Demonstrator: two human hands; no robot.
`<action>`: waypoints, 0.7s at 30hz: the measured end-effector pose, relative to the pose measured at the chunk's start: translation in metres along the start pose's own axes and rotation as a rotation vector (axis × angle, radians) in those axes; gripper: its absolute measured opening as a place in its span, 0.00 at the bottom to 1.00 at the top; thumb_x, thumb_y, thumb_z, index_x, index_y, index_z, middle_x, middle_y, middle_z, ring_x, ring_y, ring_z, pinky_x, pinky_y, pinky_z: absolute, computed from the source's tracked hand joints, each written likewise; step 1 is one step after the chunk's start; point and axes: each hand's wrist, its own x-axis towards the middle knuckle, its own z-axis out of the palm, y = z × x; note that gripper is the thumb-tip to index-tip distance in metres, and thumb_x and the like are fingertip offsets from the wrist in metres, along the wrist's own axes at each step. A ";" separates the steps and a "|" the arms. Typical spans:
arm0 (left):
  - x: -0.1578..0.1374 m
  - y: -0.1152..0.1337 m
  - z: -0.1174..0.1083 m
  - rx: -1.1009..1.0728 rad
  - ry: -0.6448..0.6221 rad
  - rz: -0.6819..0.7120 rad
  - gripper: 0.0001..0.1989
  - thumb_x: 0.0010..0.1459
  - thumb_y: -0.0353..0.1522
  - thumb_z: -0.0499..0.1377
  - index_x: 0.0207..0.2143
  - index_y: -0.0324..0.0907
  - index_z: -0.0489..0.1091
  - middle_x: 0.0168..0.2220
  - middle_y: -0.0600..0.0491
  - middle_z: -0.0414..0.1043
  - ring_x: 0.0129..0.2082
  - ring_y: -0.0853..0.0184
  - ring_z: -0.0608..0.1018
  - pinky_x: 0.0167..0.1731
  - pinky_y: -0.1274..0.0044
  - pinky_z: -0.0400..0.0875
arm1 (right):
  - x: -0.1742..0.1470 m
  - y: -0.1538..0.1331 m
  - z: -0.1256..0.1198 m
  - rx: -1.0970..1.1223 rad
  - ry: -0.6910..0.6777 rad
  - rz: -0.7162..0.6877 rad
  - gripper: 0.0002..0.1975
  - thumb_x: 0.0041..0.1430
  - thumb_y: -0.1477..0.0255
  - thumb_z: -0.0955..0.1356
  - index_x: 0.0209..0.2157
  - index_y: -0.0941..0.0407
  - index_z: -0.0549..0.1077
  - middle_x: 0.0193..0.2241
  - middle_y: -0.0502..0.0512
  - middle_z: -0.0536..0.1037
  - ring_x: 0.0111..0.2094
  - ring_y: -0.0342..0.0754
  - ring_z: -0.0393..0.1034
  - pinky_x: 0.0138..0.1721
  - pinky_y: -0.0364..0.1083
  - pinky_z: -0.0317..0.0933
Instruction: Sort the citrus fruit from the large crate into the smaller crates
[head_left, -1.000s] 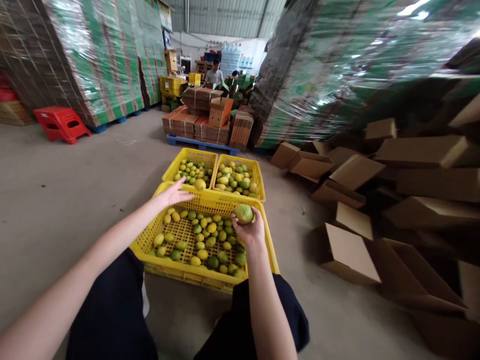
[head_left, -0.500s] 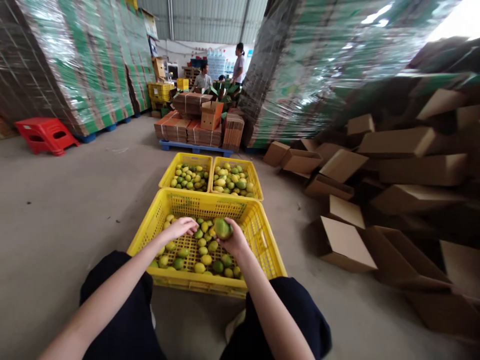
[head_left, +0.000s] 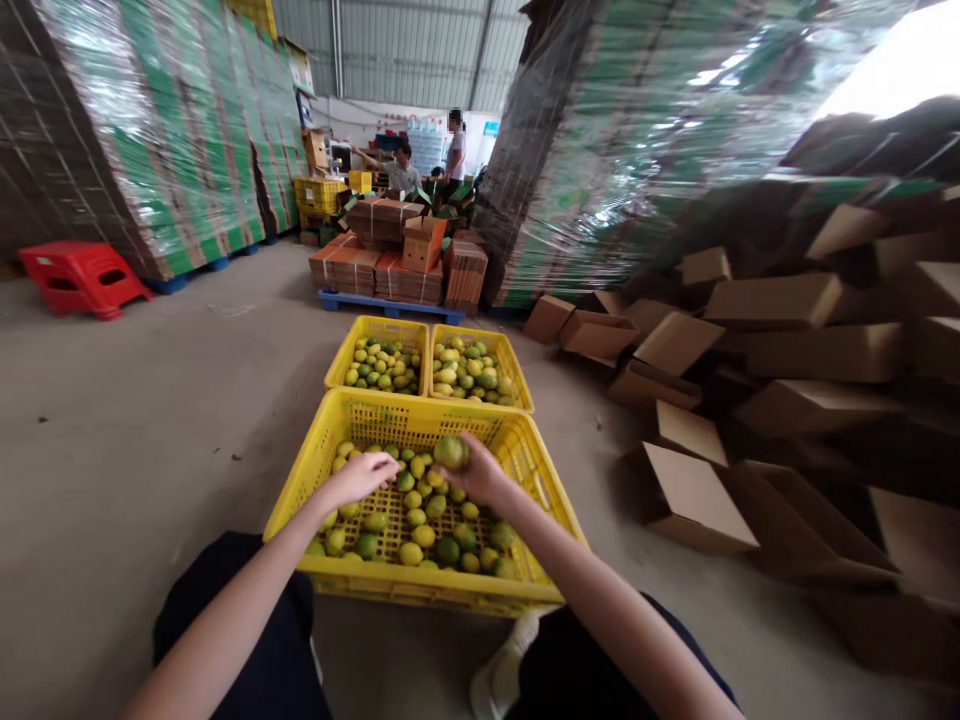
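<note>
In the head view, a large yellow plastic crate [head_left: 279, 487] stands in front of me with loose green and yellow lemons [head_left: 424, 536] scattered over its slotted bottom. My right hand [head_left: 480, 470] grips a bigger green lemon [head_left: 451, 453], held up above the others toward the crate's far side. To its left, my left hand [head_left: 365, 476] hovers over the fruit, palm down. Its fingers are loosely bent, and I see nothing in them.
Two smaller yellow crates, a left one [head_left: 335, 365] and a right one [head_left: 523, 380], hold more lemons behind. Boxes [head_left: 694, 490] are heaped to the right. A red stool [head_left: 86, 280] stands left. Beyond are a blue pallet [head_left: 390, 306] with flattened cartons, wrapped stacks and two people.
My right hand has turned the green lemon and raised it slightly relative to the crate. My left hand stays nearly in place. The view has shifted a little; a person behind now stretches out an arm.
</note>
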 end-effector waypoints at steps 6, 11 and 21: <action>-0.007 -0.002 -0.001 0.143 0.023 -0.041 0.18 0.61 0.42 0.49 0.40 0.40 0.73 0.41 0.47 0.79 0.39 0.61 0.80 0.43 0.73 0.70 | -0.004 -0.037 -0.022 -0.112 0.078 -0.274 0.16 0.57 0.68 0.68 0.47 0.53 0.68 0.43 0.56 0.75 0.35 0.46 0.76 0.37 0.46 0.72; -0.017 0.007 0.004 0.317 0.014 -0.057 0.18 0.62 0.41 0.49 0.43 0.43 0.74 0.46 0.47 0.78 0.46 0.58 0.79 0.46 0.72 0.68 | -0.014 0.033 -0.029 -0.355 0.004 -0.103 0.07 0.47 0.72 0.72 0.30 0.58 0.74 0.31 0.55 0.77 0.27 0.46 0.73 0.31 0.46 0.69; 0.013 -0.062 0.031 0.219 -0.015 -0.364 0.09 0.43 0.30 0.69 0.21 0.43 0.70 0.29 0.48 0.77 0.48 0.49 0.76 0.52 0.66 0.64 | -0.019 0.029 -0.018 -0.591 0.089 -0.422 0.09 0.49 0.66 0.68 0.31 0.56 0.72 0.28 0.49 0.75 0.32 0.44 0.69 0.33 0.41 0.64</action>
